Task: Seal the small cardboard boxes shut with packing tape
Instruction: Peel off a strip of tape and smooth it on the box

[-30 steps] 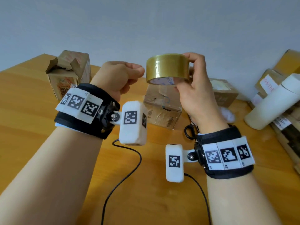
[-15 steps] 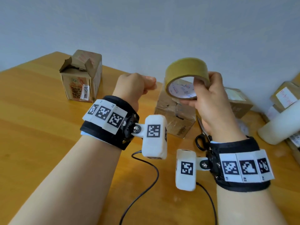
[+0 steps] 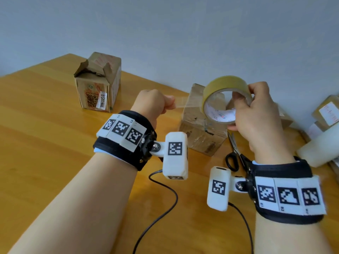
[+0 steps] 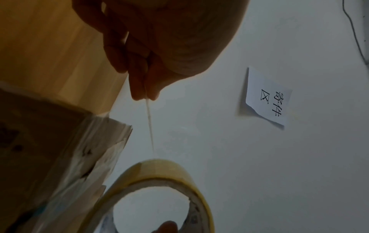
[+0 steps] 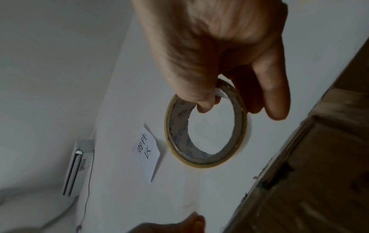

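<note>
The right hand [image 3: 256,114] hid part of the tape roll [image 3: 226,99], which itself covered the upper part of the cardboard box [image 3: 200,132] behind it. The scissors' [image 3: 235,154] handles lay partly behind the right wristband. The head view's right edge cut off the parcels [image 3: 328,114].

I take this for a small parcel-packing corner in an office or back room. Worn boxes [image 3: 98,83] with shipping labels stand on a wooden table [image 3: 36,140] against a plain wall [image 3: 165,33], and more labelled parcels [image 3: 327,111] pile up at the right. A paper sign [image 4: 267,97] with Chinese characters hangs on that wall, and an air conditioner [image 5: 76,168] is mounted high up.
</note>
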The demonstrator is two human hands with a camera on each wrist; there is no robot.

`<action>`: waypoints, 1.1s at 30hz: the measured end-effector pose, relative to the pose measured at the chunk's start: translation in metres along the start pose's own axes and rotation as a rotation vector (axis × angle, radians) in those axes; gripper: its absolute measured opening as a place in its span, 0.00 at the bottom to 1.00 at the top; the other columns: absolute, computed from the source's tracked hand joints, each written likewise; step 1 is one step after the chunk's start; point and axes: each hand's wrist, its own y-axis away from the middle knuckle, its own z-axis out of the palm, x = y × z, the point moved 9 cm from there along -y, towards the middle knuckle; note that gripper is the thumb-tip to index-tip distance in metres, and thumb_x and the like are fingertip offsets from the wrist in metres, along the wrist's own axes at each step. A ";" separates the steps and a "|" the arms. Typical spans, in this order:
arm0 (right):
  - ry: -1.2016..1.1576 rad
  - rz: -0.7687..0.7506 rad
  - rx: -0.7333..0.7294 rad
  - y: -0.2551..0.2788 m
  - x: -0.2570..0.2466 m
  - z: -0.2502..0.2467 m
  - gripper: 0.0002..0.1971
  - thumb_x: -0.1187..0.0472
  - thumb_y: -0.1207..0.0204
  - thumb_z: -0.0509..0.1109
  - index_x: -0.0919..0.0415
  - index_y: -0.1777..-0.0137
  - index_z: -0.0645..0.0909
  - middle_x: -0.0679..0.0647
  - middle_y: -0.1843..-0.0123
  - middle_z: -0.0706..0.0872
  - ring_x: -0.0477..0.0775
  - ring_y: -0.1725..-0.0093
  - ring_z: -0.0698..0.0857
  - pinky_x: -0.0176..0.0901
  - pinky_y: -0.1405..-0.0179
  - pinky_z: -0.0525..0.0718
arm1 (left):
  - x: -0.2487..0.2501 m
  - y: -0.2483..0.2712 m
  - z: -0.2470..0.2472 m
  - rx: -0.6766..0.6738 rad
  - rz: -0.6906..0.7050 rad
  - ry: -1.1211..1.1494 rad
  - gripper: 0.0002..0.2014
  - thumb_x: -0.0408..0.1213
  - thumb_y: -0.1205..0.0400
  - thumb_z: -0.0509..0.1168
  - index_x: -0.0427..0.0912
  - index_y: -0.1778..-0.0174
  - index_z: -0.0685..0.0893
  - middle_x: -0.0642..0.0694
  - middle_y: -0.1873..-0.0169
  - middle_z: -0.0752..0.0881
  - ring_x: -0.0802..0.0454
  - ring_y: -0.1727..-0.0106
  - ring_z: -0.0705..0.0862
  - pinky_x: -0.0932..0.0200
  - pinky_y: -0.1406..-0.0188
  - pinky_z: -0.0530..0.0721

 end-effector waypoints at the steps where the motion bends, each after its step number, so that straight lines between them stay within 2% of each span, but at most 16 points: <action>1: -0.056 0.046 -0.013 -0.001 0.004 0.002 0.10 0.48 0.12 0.65 0.49 0.36 0.71 0.48 0.46 0.82 0.56 0.56 0.91 0.60 0.59 0.94 | -0.003 0.000 -0.001 -0.003 -0.010 0.003 0.03 0.33 0.17 0.69 0.41 0.55 0.88 0.48 0.60 0.90 0.56 0.64 0.77 0.53 0.43 0.71; 2: -0.130 0.103 -0.029 -0.001 0.009 0.005 0.09 0.49 0.11 0.65 0.49 0.37 0.73 0.50 0.44 0.83 0.54 0.55 0.91 0.55 0.60 0.94 | -0.008 0.000 -0.001 -0.005 -0.026 0.006 0.04 0.34 0.17 0.70 0.42 0.57 0.88 0.46 0.55 0.92 0.54 0.63 0.78 0.52 0.43 0.72; 4: -0.260 0.204 -0.053 0.001 0.017 0.011 0.07 0.52 0.11 0.66 0.51 0.39 0.77 0.51 0.43 0.82 0.55 0.50 0.90 0.50 0.62 0.94 | -0.020 0.002 -0.001 -0.011 -0.062 0.029 0.04 0.36 0.18 0.71 0.42 0.58 0.88 0.46 0.49 0.93 0.53 0.61 0.79 0.51 0.44 0.73; 6: -0.308 0.244 -0.059 0.002 0.020 0.014 0.04 0.54 0.12 0.66 0.53 0.44 0.79 0.52 0.46 0.82 0.59 0.47 0.89 0.51 0.61 0.94 | -0.029 0.003 0.001 -0.021 -0.090 0.068 0.03 0.37 0.19 0.72 0.44 0.58 0.88 0.49 0.55 0.93 0.54 0.61 0.79 0.53 0.48 0.73; 8: -0.330 0.257 -0.065 0.003 0.022 0.015 0.05 0.55 0.12 0.66 0.51 0.49 0.79 0.54 0.47 0.83 0.61 0.47 0.90 0.53 0.61 0.94 | -0.035 0.002 0.005 -0.020 -0.100 0.104 0.06 0.37 0.18 0.72 0.45 0.62 0.87 0.52 0.59 0.92 0.55 0.60 0.79 0.56 0.53 0.73; 10: -0.348 0.263 -0.071 0.004 0.022 0.016 0.06 0.54 0.12 0.66 0.49 0.52 0.79 0.55 0.46 0.83 0.61 0.47 0.90 0.53 0.60 0.94 | -0.037 0.002 0.007 -0.002 -0.085 0.110 0.10 0.37 0.18 0.72 0.47 0.66 0.87 0.51 0.56 0.92 0.54 0.59 0.79 0.58 0.57 0.73; 13: -0.347 0.266 -0.081 0.003 0.023 0.016 0.06 0.53 0.12 0.67 0.48 0.53 0.79 0.54 0.46 0.84 0.59 0.49 0.91 0.53 0.59 0.94 | -0.039 0.000 0.008 0.037 -0.049 0.125 0.11 0.36 0.18 0.71 0.47 0.68 0.87 0.48 0.52 0.93 0.55 0.59 0.81 0.58 0.62 0.72; 17: -0.339 0.267 -0.082 0.003 0.023 0.017 0.06 0.51 0.12 0.67 0.47 0.53 0.80 0.53 0.45 0.85 0.57 0.50 0.91 0.52 0.59 0.94 | -0.042 -0.002 0.010 0.038 -0.024 0.137 0.12 0.34 0.19 0.70 0.46 0.69 0.88 0.53 0.65 0.92 0.56 0.60 0.82 0.56 0.57 0.75; 19: -0.327 0.265 -0.084 0.004 0.023 0.017 0.06 0.50 0.13 0.68 0.45 0.53 0.81 0.53 0.44 0.86 0.56 0.50 0.91 0.53 0.59 0.94 | -0.043 -0.004 0.011 0.045 -0.003 0.127 0.12 0.34 0.19 0.70 0.46 0.69 0.88 0.53 0.66 0.91 0.56 0.61 0.83 0.54 0.51 0.76; 23: -0.328 0.272 -0.092 0.004 0.023 0.018 0.05 0.49 0.13 0.68 0.45 0.51 0.80 0.53 0.43 0.85 0.56 0.50 0.91 0.51 0.61 0.93 | -0.042 -0.006 0.013 0.036 0.026 0.103 0.12 0.35 0.19 0.70 0.47 0.69 0.88 0.53 0.65 0.92 0.56 0.60 0.83 0.51 0.47 0.78; 28: -0.384 0.298 -0.106 0.006 0.023 0.019 0.04 0.49 0.13 0.68 0.44 0.50 0.81 0.53 0.40 0.84 0.59 0.45 0.90 0.52 0.60 0.94 | -0.033 -0.006 0.011 0.025 0.059 0.107 0.12 0.33 0.17 0.68 0.46 0.67 0.85 0.52 0.62 0.91 0.56 0.60 0.82 0.56 0.54 0.76; 30: -0.401 0.305 -0.112 0.007 0.022 0.020 0.04 0.49 0.13 0.68 0.43 0.50 0.80 0.53 0.38 0.84 0.60 0.43 0.90 0.52 0.60 0.94 | -0.026 -0.006 0.012 0.018 0.049 0.072 0.14 0.31 0.15 0.66 0.45 0.68 0.82 0.48 0.56 0.89 0.52 0.56 0.80 0.55 0.48 0.78; 32: -0.389 0.302 -0.119 0.006 0.022 0.020 0.04 0.49 0.13 0.68 0.44 0.50 0.80 0.53 0.38 0.84 0.60 0.43 0.90 0.50 0.61 0.94 | -0.027 -0.008 0.013 0.004 0.022 0.045 0.15 0.32 0.14 0.65 0.45 0.68 0.80 0.45 0.53 0.88 0.49 0.51 0.79 0.50 0.42 0.79; 33: -0.378 0.298 -0.120 0.006 0.022 0.021 0.05 0.49 0.12 0.68 0.44 0.51 0.80 0.53 0.38 0.84 0.59 0.44 0.90 0.49 0.62 0.93 | -0.029 -0.008 0.015 -0.005 0.013 0.056 0.15 0.32 0.14 0.65 0.46 0.68 0.81 0.46 0.54 0.88 0.49 0.51 0.79 0.50 0.44 0.79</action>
